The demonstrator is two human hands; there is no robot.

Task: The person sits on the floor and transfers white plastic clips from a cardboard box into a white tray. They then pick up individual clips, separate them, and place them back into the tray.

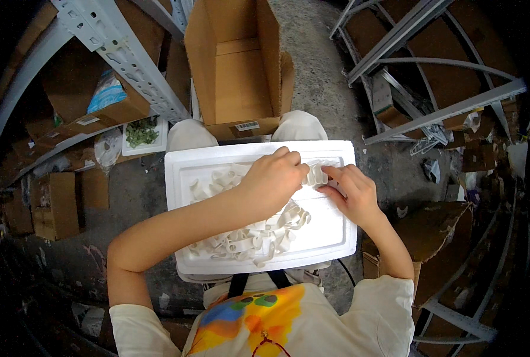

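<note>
A white foam tray (336, 235) rests on my lap and holds a heap of several small white plastic clips (247, 241). My left hand (274, 178) reaches across the tray and pinches a short stack of white clips (317, 174) near the tray's far edge. My right hand (351, 193) grips the same stack from its right side. The fingertips of both hands meet on that stack. My left forearm hides part of the heap.
An open brown cardboard box (241, 65) stands on the concrete floor just beyond my knees. Grey metal shelving (122, 50) with cartons rises at left, and more racks (431, 65) at right. A crumpled carton (443, 232) sits by my right elbow.
</note>
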